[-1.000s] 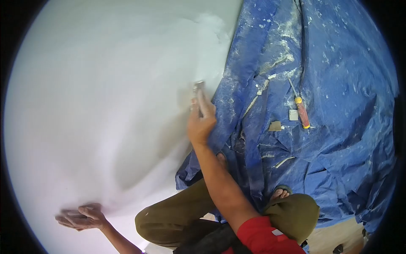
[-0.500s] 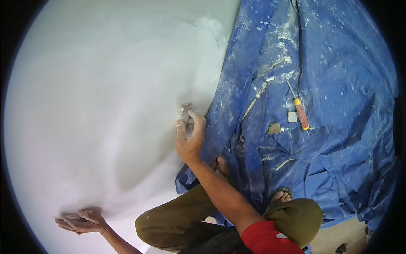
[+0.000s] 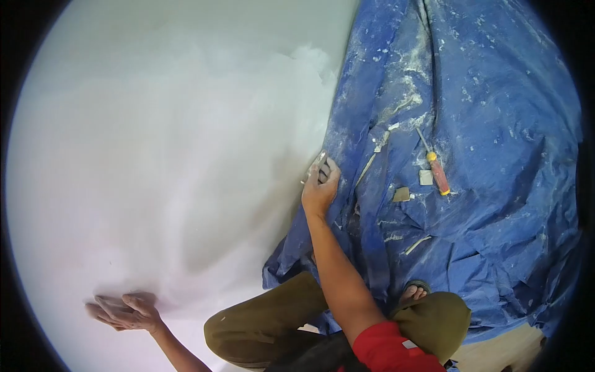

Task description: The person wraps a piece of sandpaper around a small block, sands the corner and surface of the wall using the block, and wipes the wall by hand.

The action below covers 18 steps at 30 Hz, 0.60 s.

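Near the bottom edge of a white, smoothly coated wall (image 3: pixel 142 167), my left hand (image 3: pixel 127 312) lies against the surface with its fingers spread, holding nothing. My right hand (image 3: pixel 320 189) is closed on a thin, dusty sanding block (image 3: pixel 314 167), pressed to the wall where it meets the tarp. My fingers partly cover the block. White dust coats both hands.
A blue tarp (image 3: pixel 496 136), creased and dusted white, spreads over the floor at right. On it lie a screwdriver (image 3: pixel 438 173) with a red and yellow handle, a pale square piece (image 3: pixel 426 178), a brown scrap (image 3: pixel 401 194) and a thin strip (image 3: pixel 418 245).
My right hand has moved right along the wall with the sanding block, to the edge by the tarp. The left hand has shifted only slightly upward.
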Each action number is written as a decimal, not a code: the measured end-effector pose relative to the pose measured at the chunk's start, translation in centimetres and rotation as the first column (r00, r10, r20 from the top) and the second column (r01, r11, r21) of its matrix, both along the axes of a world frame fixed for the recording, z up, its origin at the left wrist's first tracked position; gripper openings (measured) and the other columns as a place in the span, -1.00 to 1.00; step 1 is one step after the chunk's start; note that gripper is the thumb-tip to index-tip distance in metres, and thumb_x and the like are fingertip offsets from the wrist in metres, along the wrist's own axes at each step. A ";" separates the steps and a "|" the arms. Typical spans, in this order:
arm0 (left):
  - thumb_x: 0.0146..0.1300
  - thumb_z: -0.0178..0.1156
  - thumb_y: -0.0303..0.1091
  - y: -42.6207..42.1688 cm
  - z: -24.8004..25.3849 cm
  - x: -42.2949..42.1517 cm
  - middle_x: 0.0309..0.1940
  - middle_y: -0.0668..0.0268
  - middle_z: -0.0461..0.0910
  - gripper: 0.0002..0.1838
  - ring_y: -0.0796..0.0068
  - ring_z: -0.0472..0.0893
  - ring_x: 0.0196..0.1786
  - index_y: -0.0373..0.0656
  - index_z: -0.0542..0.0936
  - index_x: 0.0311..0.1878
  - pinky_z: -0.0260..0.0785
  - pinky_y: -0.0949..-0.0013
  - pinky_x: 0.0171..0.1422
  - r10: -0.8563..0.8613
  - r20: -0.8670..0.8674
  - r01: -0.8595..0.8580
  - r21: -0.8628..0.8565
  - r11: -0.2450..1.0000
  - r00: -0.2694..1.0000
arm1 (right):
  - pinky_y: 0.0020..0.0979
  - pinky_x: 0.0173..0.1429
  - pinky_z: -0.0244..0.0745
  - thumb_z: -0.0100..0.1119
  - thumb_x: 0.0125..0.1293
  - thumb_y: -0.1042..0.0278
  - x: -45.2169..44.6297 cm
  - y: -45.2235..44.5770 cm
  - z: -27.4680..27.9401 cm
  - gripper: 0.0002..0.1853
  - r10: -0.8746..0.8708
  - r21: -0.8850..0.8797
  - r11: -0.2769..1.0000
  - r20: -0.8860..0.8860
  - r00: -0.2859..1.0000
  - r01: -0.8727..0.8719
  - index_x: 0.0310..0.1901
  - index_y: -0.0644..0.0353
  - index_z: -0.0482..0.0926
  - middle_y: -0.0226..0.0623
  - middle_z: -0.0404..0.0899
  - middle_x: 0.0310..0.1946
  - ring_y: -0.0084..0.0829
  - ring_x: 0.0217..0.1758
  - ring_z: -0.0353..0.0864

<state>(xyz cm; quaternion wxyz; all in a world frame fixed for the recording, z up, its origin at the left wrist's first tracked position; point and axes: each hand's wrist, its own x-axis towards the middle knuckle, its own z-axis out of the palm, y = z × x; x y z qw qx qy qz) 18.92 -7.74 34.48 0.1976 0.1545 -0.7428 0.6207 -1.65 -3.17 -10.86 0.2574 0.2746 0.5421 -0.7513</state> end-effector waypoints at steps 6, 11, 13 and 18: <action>0.66 -0.02 0.05 -0.2 -0.1 -0.5 0.58 -0.12 0.34 -0.37 -0.26 0.29 0.63 -0.25 0.42 0.52 0.35 -0.28 0.53 -0.044 0.009 0.044 0.022 0.999 0.999 | -0.09 0.44 0.43 0.27 0.47 0.41 -5.4 -1.9 9.2 -0.50 0.084 0.173 0.985 -0.563 0.822 0.018 0.42 0.16 0.59 0.01 0.61 0.22 -0.06 0.34 0.52; 0.65 -0.01 -0.04 -0.5 0.2 -0.1 0.59 -0.14 0.32 -0.40 -0.29 0.24 0.65 -0.28 0.38 0.53 0.30 -0.29 0.59 -0.042 0.024 0.041 0.048 0.998 0.999 | -0.06 0.41 0.44 0.27 0.47 0.41 -7.2 -2.7 11.7 -0.49 0.041 0.088 0.996 -0.665 0.746 0.024 0.43 0.18 0.58 0.03 0.62 0.21 0.00 0.30 0.54; 0.65 -0.01 -0.04 -0.3 -0.2 -0.6 0.59 -0.14 0.31 -0.39 -0.29 0.23 0.66 -0.29 0.37 0.54 0.28 -0.29 0.61 -0.033 0.008 0.032 0.048 0.998 0.999 | -0.04 0.41 0.45 0.30 0.46 0.39 -8.7 -3.7 7.6 -0.53 -0.010 0.149 0.983 -0.551 0.834 0.110 0.38 0.19 0.62 0.04 0.62 0.21 0.03 0.28 0.55; 0.65 -0.01 -0.06 -0.3 0.1 -0.6 0.60 -0.14 0.29 -0.39 -0.28 0.18 0.68 -0.31 0.37 0.54 0.23 -0.29 0.64 -0.048 0.038 0.045 0.064 0.997 0.998 | -0.01 0.39 0.45 0.30 0.46 0.38 -10.0 -3.3 11.8 -0.57 -0.005 0.133 0.987 -0.528 0.849 0.089 0.34 0.14 0.68 0.03 0.62 0.20 0.02 0.25 0.57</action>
